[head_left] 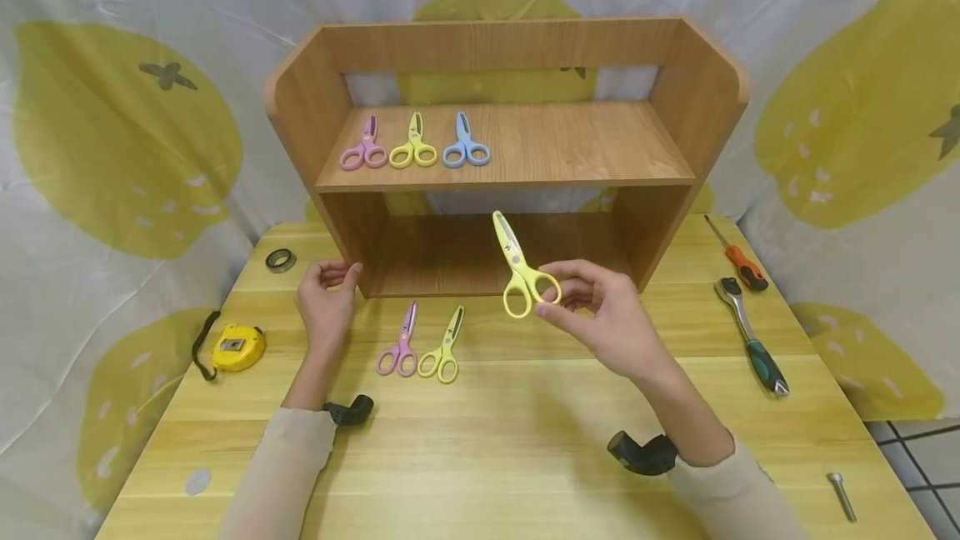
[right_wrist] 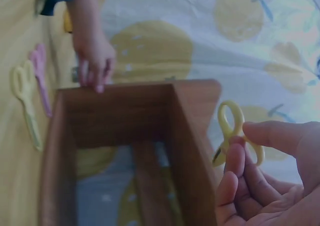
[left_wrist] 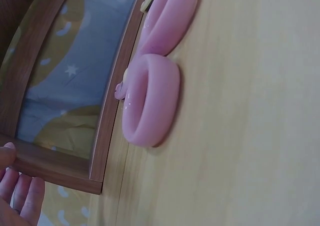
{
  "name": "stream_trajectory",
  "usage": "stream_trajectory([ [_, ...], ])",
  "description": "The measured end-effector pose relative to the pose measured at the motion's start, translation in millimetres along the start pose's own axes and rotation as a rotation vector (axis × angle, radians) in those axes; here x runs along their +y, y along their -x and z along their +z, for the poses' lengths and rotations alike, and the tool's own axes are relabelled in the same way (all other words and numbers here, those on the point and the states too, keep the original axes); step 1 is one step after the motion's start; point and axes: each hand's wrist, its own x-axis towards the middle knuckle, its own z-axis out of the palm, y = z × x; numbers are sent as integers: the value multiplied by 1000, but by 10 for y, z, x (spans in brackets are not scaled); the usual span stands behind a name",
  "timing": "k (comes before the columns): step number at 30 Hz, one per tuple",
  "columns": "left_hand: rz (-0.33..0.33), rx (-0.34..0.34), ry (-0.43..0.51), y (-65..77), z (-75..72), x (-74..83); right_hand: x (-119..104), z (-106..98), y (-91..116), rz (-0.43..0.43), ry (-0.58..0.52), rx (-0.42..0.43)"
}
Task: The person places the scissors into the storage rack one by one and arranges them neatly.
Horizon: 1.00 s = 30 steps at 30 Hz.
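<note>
My right hand (head_left: 611,319) pinches yellow craft scissors (head_left: 516,261) by one handle loop, blades pointing up, in front of the wooden shelf (head_left: 506,177). In the right wrist view, thumb and fingertips meet at the handle of these scissors (right_wrist: 230,131). My left hand (head_left: 327,302) holds the lower left side panel by its front edge, thumb at the edge and fingers curled along the outside. Purple scissors (head_left: 402,346) and another yellow pair (head_left: 445,350) lie on the table before the shelf. Pink (head_left: 365,148), yellow (head_left: 414,147) and blue scissors (head_left: 465,147) lie in a row on the upper board.
At the left lie a roll of black tape (head_left: 281,261), a yellow tape measure (head_left: 238,348) and a pale washer (head_left: 198,482). Along the right are an orange screwdriver (head_left: 742,265), a ratchet wrench (head_left: 753,340) and a bolt (head_left: 842,497). A lemon-patterned curtain (head_left: 105,190) surrounds the table.
</note>
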Motion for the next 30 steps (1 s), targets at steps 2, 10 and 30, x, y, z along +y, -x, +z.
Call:
stream_trajectory([
  [2,5,-4,3,-4,-3,7,-95,-90,-48,-44,-20,29],
  [10,9,-18,-23,-8,-24,-6,-292,-401,-435,-112,18,157],
  [30,37,-8,-22,13,-13,-4,-392,-485,-1543,102,180,164],
])
